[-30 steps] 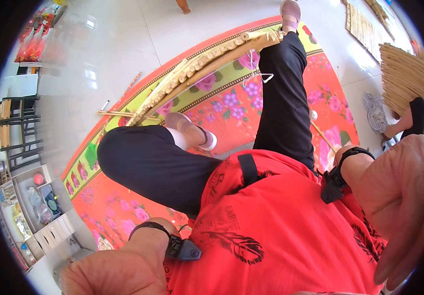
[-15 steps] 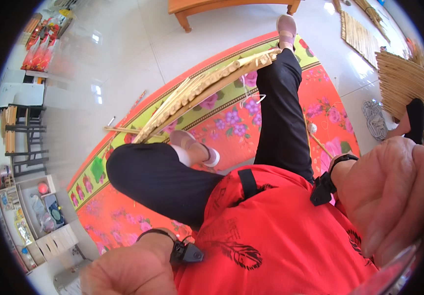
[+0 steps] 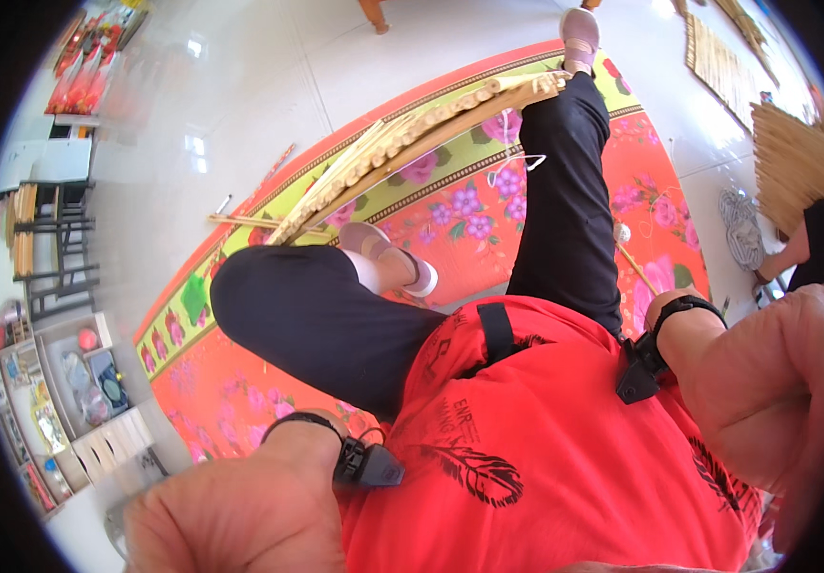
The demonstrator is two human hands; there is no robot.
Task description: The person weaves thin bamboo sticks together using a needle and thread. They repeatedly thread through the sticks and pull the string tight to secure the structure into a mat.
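The curved row of pale, round wooden sticks (image 3: 419, 134) lies well apart from the left hand (image 3: 240, 520) and right hand (image 3: 775, 392), past the bent, black-trousered left leg (image 3: 326, 320). A red floral floor mat (image 3: 240, 392) spreads underneath. The 2 hands loom large at lower left and far right; whether either grasps anything I cannot tell.

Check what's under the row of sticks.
Floral mat shows along both sides of the row of sticks, and thin sticks appear to pass beneath its left end. Whatever lies directly below is covered.
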